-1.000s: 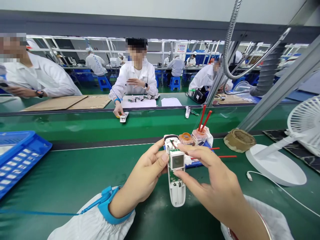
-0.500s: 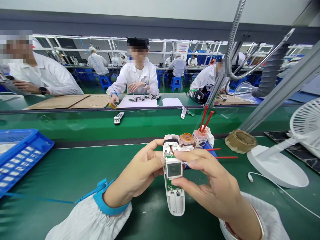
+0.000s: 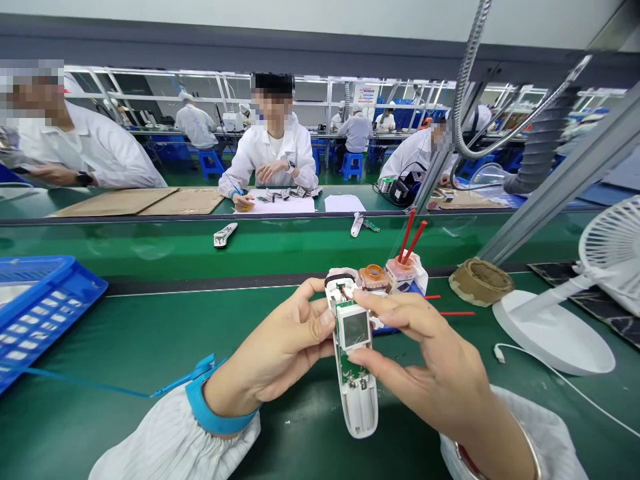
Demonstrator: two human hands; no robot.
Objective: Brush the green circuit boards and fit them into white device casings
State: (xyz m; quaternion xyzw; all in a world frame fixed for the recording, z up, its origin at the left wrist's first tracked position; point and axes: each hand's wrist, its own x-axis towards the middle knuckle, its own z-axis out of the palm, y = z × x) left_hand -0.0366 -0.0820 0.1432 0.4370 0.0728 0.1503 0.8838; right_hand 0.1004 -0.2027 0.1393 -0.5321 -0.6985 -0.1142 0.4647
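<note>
A white plastic handheld-device housing (image 3: 361, 417) is tilted slightly in front of me, its inside facing up. In it lies a green circuit board (image 3: 349, 368) that carries a small square display (image 3: 355, 329) in a white frame. My left hand (image 3: 293, 327) holds the upper part of the housing from the left, thumb on its edge. With thumb and fingertips, my right hand (image 3: 425, 357) grips the board and display frame from above and below. Thin reddish wires (image 3: 345, 291) show near the top of the housing. The left hand's other fingers are partly hidden behind it.
Behind my hands stand an orange-rimmed jar (image 3: 374, 275) and a bottle with red sticks (image 3: 407, 240). A blue basket (image 3: 50, 300) is at left; a tape roll (image 3: 481, 280) and white fan (image 3: 555, 333) at right. A housing part (image 3: 225, 235) lies on the green belt (image 3: 280, 247). Co-workers sit opposite.
The housing has tilted, its lower end swinging a little right. The board and display moved slightly up and right with my right hand. Parts on the belt moved left; a co-worker's hand moved right.
</note>
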